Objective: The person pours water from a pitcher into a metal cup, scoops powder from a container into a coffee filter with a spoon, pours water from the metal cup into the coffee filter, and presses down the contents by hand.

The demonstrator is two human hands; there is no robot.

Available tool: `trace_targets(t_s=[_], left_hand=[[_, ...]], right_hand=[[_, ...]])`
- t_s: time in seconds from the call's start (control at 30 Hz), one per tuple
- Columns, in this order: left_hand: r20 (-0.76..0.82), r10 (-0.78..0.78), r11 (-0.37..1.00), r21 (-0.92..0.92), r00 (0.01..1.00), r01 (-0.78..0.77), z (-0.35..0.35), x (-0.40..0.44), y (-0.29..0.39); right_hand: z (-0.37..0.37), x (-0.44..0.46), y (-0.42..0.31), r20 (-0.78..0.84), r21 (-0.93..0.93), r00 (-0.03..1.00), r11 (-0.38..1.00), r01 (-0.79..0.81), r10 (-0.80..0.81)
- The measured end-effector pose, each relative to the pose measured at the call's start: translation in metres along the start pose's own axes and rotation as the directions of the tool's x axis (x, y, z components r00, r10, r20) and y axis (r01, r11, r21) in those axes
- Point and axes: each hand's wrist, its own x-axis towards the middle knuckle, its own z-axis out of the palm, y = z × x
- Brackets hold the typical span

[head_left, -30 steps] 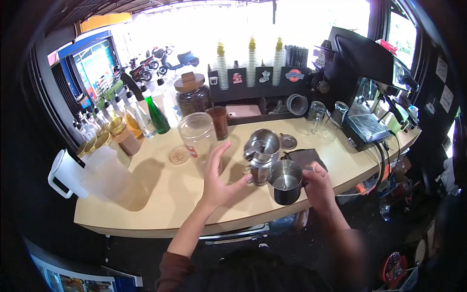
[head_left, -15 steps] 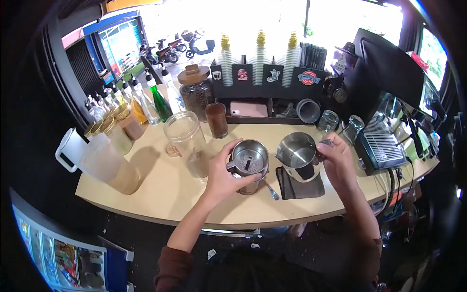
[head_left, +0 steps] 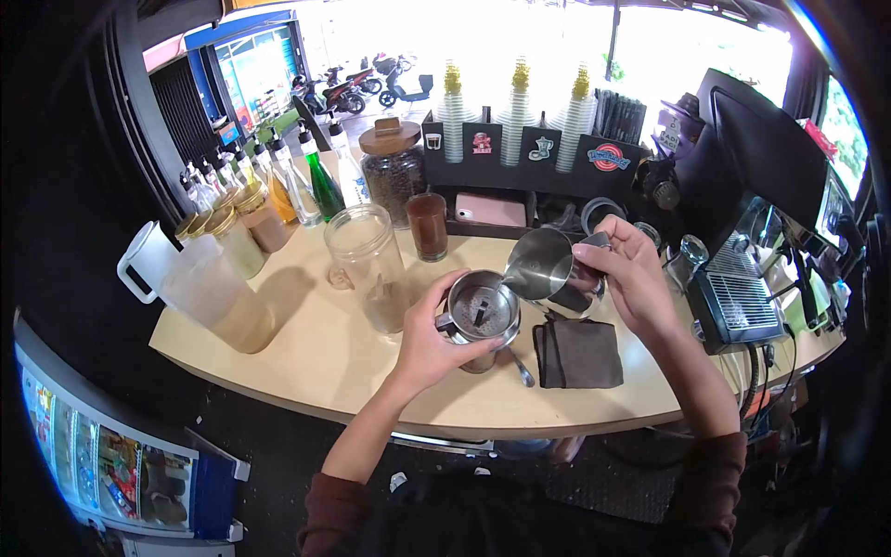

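- Pale wooden table (head_left: 302, 371), curved along its front edge; bright street behind, with parked motorbikes (head_left: 406, 88).
- Left hand (head_left: 429, 336): curled around the side of a metal filter (head_left: 484, 308), thumb along its near side.
- Metal filter: upright over a glass (head_left: 478, 363), near the middle of the table; a perforated disc shows inside.
- Right hand (head_left: 629, 269): grasping a metal jug (head_left: 540, 264) by its handle, at the filter's right.
- Change noted: half a second ago the jug is level and apart from the filter; now it is tipped left, its lip at the filter's rim. Whether lip and rim touch cannot be told.
- Meaning: a thin stream seems to run from the lip into the filter, so pouring appears under way, with the left hand apparently steadying the filter.
- Spoon (head_left: 526, 372): just right of the glass.
- Folded dark cloth (head_left: 580, 356): flat on the table, right of the spoon.
- Clear jar (head_left: 360, 243): left of the filter, some contents low down.
- Glass of brown drink (head_left: 428, 229): behind the filter, near the jar of coffee beans (head_left: 393, 178).
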Motion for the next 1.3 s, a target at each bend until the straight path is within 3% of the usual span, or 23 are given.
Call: trace_targets(t_s=[0.07, 0.4, 0.67, 0.9, 1.07, 1.3], left_hand=[[0.017, -0.056, 0.998, -0.031, 0.998, 0.056, 0.000, -0.001, 0.004], [-0.007, -0.017, 1.000, 0.006, 1.000, 0.017, 0.000, -0.001, 0.005], [0.011, -0.042, 0.999, 0.017, 0.999, 0.042, -0.003, 0.004, 0.001], [0.043, -0.063, 0.998, 0.025, 0.997, 0.062, -0.008, 0.012, 0.005], [0.054, -0.060, 0.996, 0.068, 0.997, 0.056, -0.013, 0.023, 0.010], [0.074, -0.044, 0.998, 0.037, 0.996, 0.041, -0.022, 0.033, 0.017]], right_hand=[[0.002, 0.003, 0.001, 0.000, -0.028, 0.999, 0.999, 0.041, -0.041], [-0.001, 0.016, 0.006, 0.027, -0.050, 0.996, 0.995, 0.087, -0.086], [0.003, 0.015, -0.002, -0.034, 0.035, 0.999, 0.999, 0.010, -0.009], [-0.016, 0.013, 0.004, -0.033, 0.077, 0.998, 0.996, 0.048, -0.046], [-0.026, -0.004, 0.009, -0.140, 0.137, 0.990, 0.990, 0.044, -0.024], [-0.079, -0.034, 0.072, -0.229, 0.120, 0.973, 0.993, 0.010, 0.018]])
